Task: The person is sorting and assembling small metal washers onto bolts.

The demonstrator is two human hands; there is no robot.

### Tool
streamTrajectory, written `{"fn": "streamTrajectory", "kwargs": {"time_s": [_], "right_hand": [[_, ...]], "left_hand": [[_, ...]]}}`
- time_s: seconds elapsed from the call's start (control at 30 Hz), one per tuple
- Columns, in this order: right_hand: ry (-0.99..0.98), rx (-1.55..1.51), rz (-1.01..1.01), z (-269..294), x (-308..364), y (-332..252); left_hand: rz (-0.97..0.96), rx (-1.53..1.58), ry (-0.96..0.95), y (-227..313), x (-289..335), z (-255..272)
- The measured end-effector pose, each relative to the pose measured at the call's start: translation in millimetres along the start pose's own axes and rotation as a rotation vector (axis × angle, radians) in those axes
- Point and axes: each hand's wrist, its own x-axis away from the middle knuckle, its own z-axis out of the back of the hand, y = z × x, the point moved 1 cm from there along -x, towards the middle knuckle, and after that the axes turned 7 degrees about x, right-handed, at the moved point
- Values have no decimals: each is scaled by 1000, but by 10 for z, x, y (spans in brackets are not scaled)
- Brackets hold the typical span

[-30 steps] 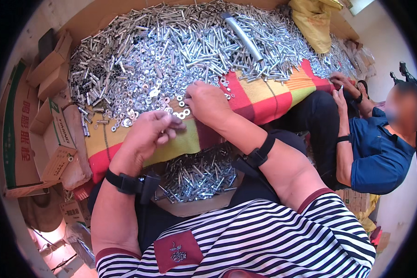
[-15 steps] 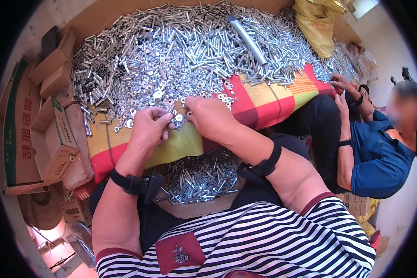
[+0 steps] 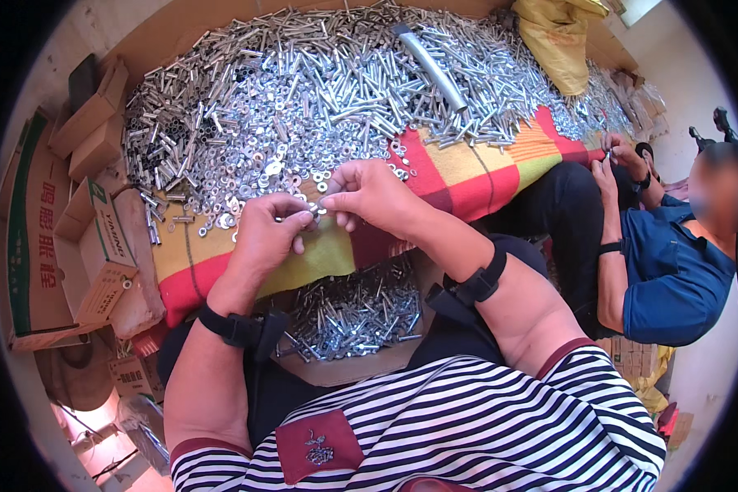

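Observation:
My left hand (image 3: 269,228) is closed in a pinch, thumb against fingers, on a small shiny metal part (image 3: 315,210) too small to name surely. Close on its right, my right hand (image 3: 367,193) is also pinched, its fingertips nearly meeting the left ones at that part. Whatever those right fingers hold is mostly hidden. Both hands hover above the near edge of a checked red and yellow cloth (image 3: 467,184). Just beyond them lies a heap of loose washers and nuts (image 3: 262,156).
Bolts and metal sleeves (image 3: 336,66) pile up farther back, with a grey metal tube (image 3: 430,69) on top. Cardboard boxes (image 3: 107,238) stand at left. A bin of bolts (image 3: 353,316) sits below the cloth. A co-worker (image 3: 664,262) sits at right near a yellow sack (image 3: 553,41).
My right hand has shifted slightly, and its fingertips have closed in on the left hand's. The washer seen at my left fingertips is now mostly covered. The co-worker's hands have moved a little.

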Motion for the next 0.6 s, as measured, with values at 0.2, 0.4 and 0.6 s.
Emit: {"fn": "streamTrajectory", "kwargs": {"time_s": [0.2, 0.4, 0.6], "right_hand": [[-61, -423, -99, -76, -15, 35], [-208, -621, -138, -103, -70, 53], [326, 802, 300, -92, -228, 67]], "left_hand": [[-43, 63, -48, 53, 32, 74], [-96, 155, -65, 53, 98, 119], [57, 177, 99, -44, 41, 159]]}}
